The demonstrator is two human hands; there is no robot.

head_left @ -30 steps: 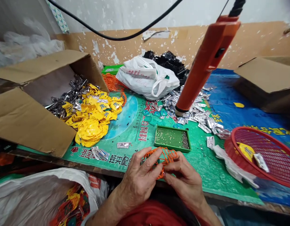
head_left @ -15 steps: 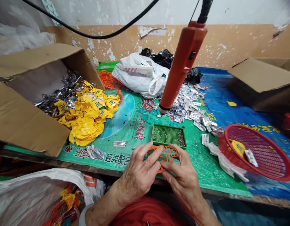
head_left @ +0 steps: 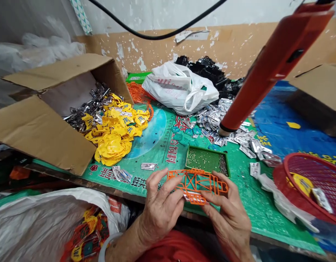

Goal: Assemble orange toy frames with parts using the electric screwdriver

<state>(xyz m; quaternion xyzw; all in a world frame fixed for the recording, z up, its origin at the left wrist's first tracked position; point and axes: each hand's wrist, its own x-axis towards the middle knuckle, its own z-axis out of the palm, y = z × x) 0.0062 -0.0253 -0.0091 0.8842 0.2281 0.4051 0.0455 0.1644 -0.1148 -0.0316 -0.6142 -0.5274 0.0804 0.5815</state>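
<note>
An openwork orange plastic frame [head_left: 193, 178] is held between my two hands, over the front edge of the table. My left hand [head_left: 162, 203] grips its left end with curled fingers. At the other end my right hand [head_left: 229, 213] pinches the frame between thumb and fingers. A shiny strip shows along the frame's near side, partly covered by fingers. Just beyond lies a shallow green tray [head_left: 187, 160] with small metal screws. A red electric screwdriver [head_left: 268, 69] hangs tilted above the table, to the right of my hands.
Yellow plastic parts [head_left: 115, 142] spill from a cardboard box [head_left: 47, 134] on the left. Silvery pieces [head_left: 219, 112] lie heaped behind the tray, near a white plastic bag [head_left: 181, 87]. A red basket [head_left: 282, 182] stands right. An open sack [head_left: 58, 214] with orange and yellow pieces is lower left.
My view has swung left, so the table's things appear farther right. The screwdriver looks more tilted. My hands have moved apart along the orange frame, and more of it shows.
</note>
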